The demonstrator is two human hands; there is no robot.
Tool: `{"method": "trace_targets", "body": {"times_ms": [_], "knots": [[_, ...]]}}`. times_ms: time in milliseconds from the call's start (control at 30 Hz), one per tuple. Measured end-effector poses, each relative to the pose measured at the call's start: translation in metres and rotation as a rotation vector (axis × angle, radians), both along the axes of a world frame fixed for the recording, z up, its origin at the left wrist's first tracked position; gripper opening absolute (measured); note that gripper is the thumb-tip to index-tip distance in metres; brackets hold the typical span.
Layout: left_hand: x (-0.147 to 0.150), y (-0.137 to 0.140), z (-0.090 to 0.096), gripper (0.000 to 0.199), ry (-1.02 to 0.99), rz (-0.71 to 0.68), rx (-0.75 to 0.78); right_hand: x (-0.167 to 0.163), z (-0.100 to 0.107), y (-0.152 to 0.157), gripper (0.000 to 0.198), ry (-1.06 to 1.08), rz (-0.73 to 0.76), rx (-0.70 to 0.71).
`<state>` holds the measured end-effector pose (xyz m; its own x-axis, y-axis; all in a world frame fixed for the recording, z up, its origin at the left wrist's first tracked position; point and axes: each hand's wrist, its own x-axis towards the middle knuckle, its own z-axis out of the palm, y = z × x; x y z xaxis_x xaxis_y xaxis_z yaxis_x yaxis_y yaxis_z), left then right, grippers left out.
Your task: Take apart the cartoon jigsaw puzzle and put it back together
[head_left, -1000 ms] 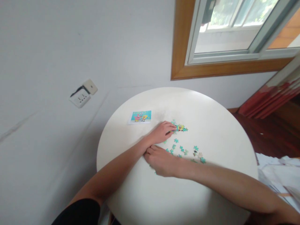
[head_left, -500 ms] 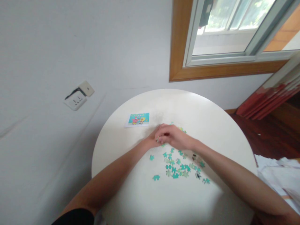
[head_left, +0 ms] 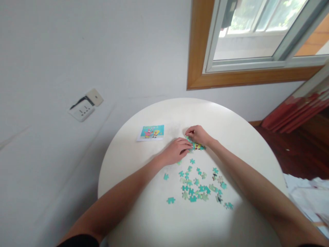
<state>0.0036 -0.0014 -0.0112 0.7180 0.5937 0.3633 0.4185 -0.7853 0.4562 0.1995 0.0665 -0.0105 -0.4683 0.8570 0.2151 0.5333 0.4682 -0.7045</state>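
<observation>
A partly assembled jigsaw puzzle [head_left: 197, 146] with a yellow cartoon figure lies on the white round table [head_left: 218, 116]. My left hand [head_left: 178, 150] rests at its left side, fingers stretched out and touching its edge. At the puzzle's upper left, my right hand [head_left: 199, 134] pinches a puzzle piece, mostly hidden by the fingers. Nearer to me are several loose teal and pale green puzzle pieces [head_left: 192, 198]. One loose piece [head_left: 179, 162] lies just below my left hand.
A small picture card [head_left: 153, 133] with pink and yellow cartoon figures lies left of the hands. Behind the table is a white wall with a power socket [head_left: 82, 109] and a wood-framed window [head_left: 200, 80]. Papers [head_left: 304, 195] and a red curtain [head_left: 288, 116] are at the right.
My right hand has moved off my left hand, up and to the right, to the puzzle's upper edge. My left hand now shows, its fingers at the puzzle's left side.
</observation>
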Motion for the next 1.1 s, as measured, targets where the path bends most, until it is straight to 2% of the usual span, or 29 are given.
{"method": "trace_targets", "body": {"times_ms": [200,300,433,567,633,800,867,967,1033,1100], "knots": [[0.000,-0.001,0.003,0.020,-0.002,-0.004,0.003,0.001,-0.003,0.002,0.013,-0.068,0.037,0.102],[0.000,-0.001,0.003,0.021,0.006,-0.010,0.012,-0.001,-0.002,0.001,0.006,-0.119,-0.043,0.136],[0.000,-0.002,0.002,0.022,0.054,0.016,0.027,-0.004,-0.003,-0.003,0.014,-0.125,-0.146,0.076],[0.001,-0.005,0.004,0.022,0.100,0.066,0.038,-0.004,-0.007,-0.002,0.017,-0.014,-0.172,0.019],[0.002,-0.006,0.005,0.021,0.096,0.087,0.037,-0.002,-0.007,0.001,0.012,0.095,-0.197,0.015],[0.000,-0.001,0.008,0.021,-0.021,0.169,-0.002,0.008,0.006,-0.008,0.017,0.217,-0.298,0.054],[-0.004,0.003,0.007,0.022,-0.053,0.227,0.000,0.012,0.015,-0.027,0.016,0.181,-0.227,0.067],[-0.008,0.008,0.004,0.022,-0.057,0.281,0.014,0.014,0.028,-0.066,0.012,0.067,0.028,0.072],[-0.008,0.009,0.002,0.022,-0.055,0.276,0.015,0.014,0.034,-0.091,0.011,-0.001,0.210,0.078],[-0.007,0.009,0.000,0.022,-0.049,0.247,0.013,0.012,0.039,-0.111,0.012,-0.080,0.305,0.093]]}}
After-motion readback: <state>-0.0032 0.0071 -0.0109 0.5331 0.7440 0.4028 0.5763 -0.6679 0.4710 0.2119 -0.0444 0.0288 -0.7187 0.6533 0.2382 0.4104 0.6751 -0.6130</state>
